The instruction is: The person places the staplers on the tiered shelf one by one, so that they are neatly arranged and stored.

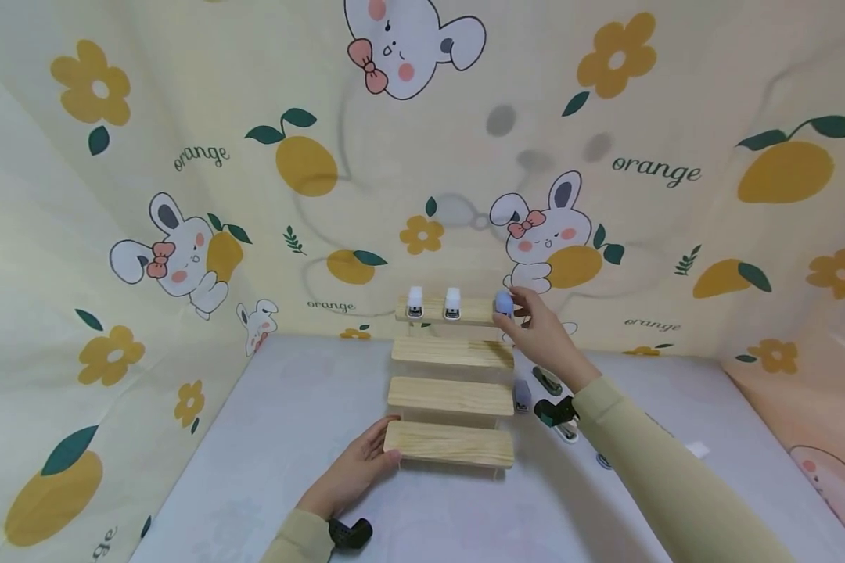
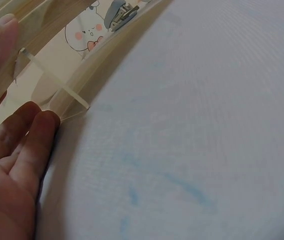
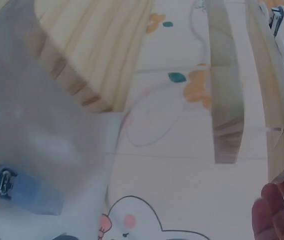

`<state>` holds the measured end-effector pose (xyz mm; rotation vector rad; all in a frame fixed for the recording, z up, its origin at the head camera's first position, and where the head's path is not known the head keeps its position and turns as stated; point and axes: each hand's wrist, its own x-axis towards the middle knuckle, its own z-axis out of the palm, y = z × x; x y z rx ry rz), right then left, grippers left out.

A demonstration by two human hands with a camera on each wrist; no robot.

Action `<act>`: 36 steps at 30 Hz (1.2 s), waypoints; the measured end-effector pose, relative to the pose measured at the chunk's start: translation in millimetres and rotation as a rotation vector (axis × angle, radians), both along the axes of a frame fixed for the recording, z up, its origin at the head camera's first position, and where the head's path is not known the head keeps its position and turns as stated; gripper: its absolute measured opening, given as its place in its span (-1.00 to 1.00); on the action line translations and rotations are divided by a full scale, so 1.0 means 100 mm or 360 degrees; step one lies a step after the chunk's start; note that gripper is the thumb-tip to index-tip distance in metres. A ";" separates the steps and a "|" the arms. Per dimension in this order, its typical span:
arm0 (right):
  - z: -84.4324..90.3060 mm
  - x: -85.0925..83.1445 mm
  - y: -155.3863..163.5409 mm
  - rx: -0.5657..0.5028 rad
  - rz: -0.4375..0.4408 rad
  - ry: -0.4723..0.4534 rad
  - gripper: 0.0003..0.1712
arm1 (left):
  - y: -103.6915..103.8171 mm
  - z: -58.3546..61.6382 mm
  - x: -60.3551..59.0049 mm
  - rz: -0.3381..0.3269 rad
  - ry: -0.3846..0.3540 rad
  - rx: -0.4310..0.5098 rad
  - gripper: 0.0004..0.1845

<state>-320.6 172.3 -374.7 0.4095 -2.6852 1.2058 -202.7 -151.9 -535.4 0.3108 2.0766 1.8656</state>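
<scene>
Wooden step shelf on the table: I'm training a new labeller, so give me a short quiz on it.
1. True or false: the left hand rests against the lowest step.
2. How many small staplers already stand on the top step?
A one
B two
C four
3. Fill in: the right hand pinches a pale ____ stapler at the top step's right end.

Key: 1 true; 2 B; 3 blue.

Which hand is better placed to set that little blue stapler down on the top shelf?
The right hand. It already holds the blue stapler at the right end of the top shelf, beside two white staplers. The left hand rests far lower, against the bottom shelf.
</scene>
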 end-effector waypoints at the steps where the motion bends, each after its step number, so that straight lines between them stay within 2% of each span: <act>1: 0.00 0.01 0.01 0.0000 0.0005 0.0002 -0.13 | 0.00 0.00 0.00 -0.0003 0.0007 0.0008 -0.28; 9: -0.07 0.14 0.14 0.0055 0.0027 -0.0037 -0.09 | 0.00 0.00 -0.01 0.0009 0.0021 -0.0003 -0.29; 14: -0.20 0.24 0.24 0.0080 0.0069 -0.0064 -0.14 | -0.02 0.03 0.01 -0.0011 0.0046 0.0012 -0.28; 18: -0.33 0.28 0.31 0.0089 0.0048 -0.0098 -0.18 | -0.02 0.04 0.00 -0.0020 0.0057 0.0029 -0.28; 25: -0.57 0.30 0.41 0.0083 0.0029 -0.0206 -0.16 | -0.01 0.01 0.02 -0.0026 0.0049 0.0031 -0.29; 29: -0.68 0.28 0.45 0.0106 0.0020 -0.0268 -0.19 | -0.01 -0.01 0.03 -0.0040 0.0081 0.0037 -0.31; 36: -0.89 0.24 0.52 0.0236 0.0036 -0.0426 -0.12 | -0.01 -0.01 0.02 -0.0020 0.0072 -0.0002 -0.30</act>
